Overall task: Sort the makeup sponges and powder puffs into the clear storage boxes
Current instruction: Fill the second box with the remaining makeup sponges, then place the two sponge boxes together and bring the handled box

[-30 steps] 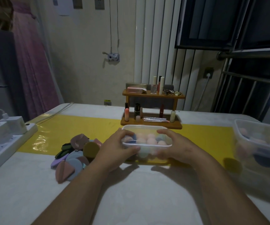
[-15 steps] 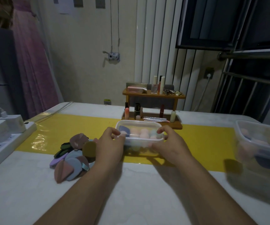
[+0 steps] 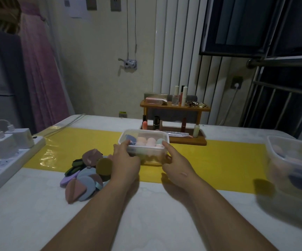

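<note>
A small clear storage box (image 3: 145,150) holding several pink, blue and pale sponges rests on the yellow mat (image 3: 219,160) in the middle of the table. My left hand (image 3: 125,161) grips its near left corner. At the box's near right side is my right hand (image 3: 175,163), forefinger on the rim and thumb against the wall. A pile of flat powder puffs (image 3: 85,173) in mauve, blue, green and mustard lies just left of my left hand. A second, larger clear box (image 3: 295,171) with sponges and a dark puff stands at the right edge.
A wooden cosmetics shelf (image 3: 173,124) with lipsticks and bottles stands right behind the small box. A white power strip (image 3: 7,160) with chargers lies along the table's left edge. The near part of the white table (image 3: 155,223) holds only my forearms.
Both hands have slid the small box away from me across the yellow mat, toward the wooden shelf. My right fingers have loosened from a full grip to forefinger and thumb.
</note>
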`<state>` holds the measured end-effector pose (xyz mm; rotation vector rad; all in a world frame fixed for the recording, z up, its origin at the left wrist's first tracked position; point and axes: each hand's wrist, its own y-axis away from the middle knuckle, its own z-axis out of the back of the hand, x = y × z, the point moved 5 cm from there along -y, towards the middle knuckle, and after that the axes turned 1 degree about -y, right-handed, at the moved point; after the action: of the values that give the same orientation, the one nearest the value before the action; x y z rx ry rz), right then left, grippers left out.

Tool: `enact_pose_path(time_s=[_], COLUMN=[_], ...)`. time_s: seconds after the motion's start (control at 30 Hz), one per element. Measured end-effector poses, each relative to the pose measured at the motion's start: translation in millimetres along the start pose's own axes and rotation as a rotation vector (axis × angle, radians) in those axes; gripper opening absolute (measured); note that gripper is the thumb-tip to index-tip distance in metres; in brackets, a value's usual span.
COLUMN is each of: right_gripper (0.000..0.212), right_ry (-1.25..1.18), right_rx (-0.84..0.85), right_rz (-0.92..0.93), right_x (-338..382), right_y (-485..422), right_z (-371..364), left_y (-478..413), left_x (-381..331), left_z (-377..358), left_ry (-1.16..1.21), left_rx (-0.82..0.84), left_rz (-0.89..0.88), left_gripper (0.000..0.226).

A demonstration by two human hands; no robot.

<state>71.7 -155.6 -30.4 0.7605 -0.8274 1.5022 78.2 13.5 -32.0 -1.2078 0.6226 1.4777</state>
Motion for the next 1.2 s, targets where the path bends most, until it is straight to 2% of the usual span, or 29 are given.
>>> enact_pose_path(time_s=[0.13, 0.3, 0.43, 0.7, 0.9, 1.2], right_gripper=[0.083, 0.064, 0.058, 0.047, 0.047, 0.050], right_ry=[0.034, 0.130, 0.189, 0.348, 0.398, 0.445], right_rx=[-0.025, -0.174, -0.256, -0.448, -0.551, -0.687], right_rz=[0.017, 0.086, 0.102, 0.143, 0.044, -0.178], right_x=[5.2, 24.4, 42.2, 63.5, 47.8, -0.5], right_y=[5.8, 16.7, 27.8, 67.8, 98.7, 137.1], right_z=[6.9, 34.3, 59.4, 135.7, 191.7, 253.6], left_y=[4.8, 15.2, 21.8, 49.2, 84.1, 131.5], left_x=[-3.3, -20.3, -43.0, -99.6, -144.6, -182.1], left_z=[0.3, 5.5, -4.7, -55.9, -106.3, -168.4], left_ry=[-0.097, -0.103, -0.046, -0.079, 0.027, 0.170], left_rx=[-0.009, -0.061, 0.058, 0.274, 0.417, 0.565], left_rz=[0.008, -0.110, -0.168, -0.281, -0.381, -0.385], left_gripper=[0.070, 0.072, 0.074, 0.071, 0.074, 0.084])
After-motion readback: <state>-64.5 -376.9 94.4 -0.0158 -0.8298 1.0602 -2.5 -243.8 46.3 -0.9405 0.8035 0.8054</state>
